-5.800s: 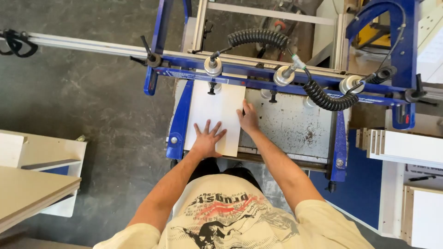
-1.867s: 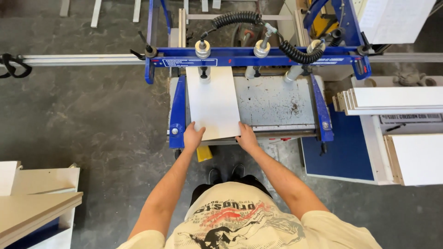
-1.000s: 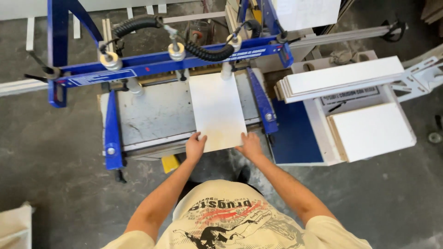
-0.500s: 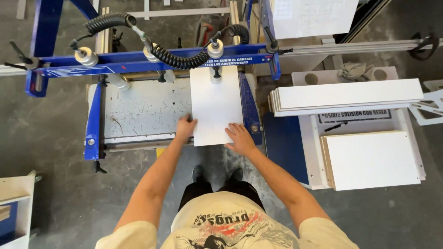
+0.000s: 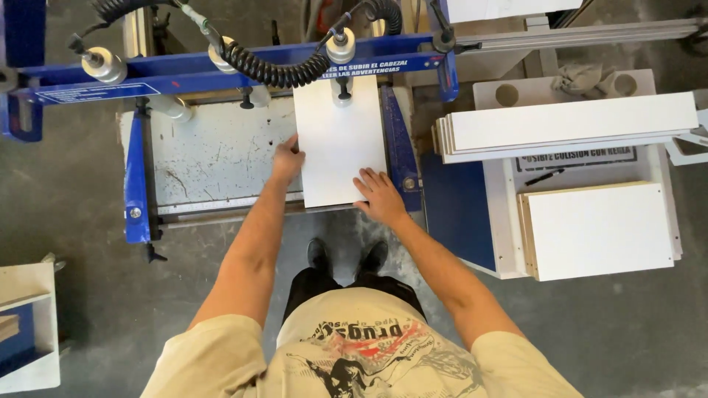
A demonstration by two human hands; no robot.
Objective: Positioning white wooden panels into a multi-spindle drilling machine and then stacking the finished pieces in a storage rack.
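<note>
A white rectangular panel (image 5: 338,136) lies flat on the grey bed (image 5: 214,155) of a blue-framed machine, pushed to the bed's right side against the blue side rail (image 5: 399,147). My left hand (image 5: 286,158) rests against the panel's left edge, fingers curled on it. My right hand (image 5: 378,195) lies flat on the panel's near right corner, fingers spread. A clamp cylinder (image 5: 341,48) on the blue crossbar (image 5: 221,72) stands over the panel's far end.
A stack of long white boards (image 5: 568,125) and a stack of shorter white panels (image 5: 601,228) sit on a white cart to the right. A black coiled hose (image 5: 276,70) hangs across the crossbar. Another white cabinet piece (image 5: 26,332) stands at lower left. Concrete floor around my feet.
The panel has been slid from the bed's left side across to the right rail, both hands moving with it. My left hand shifted up the panel's left edge.
</note>
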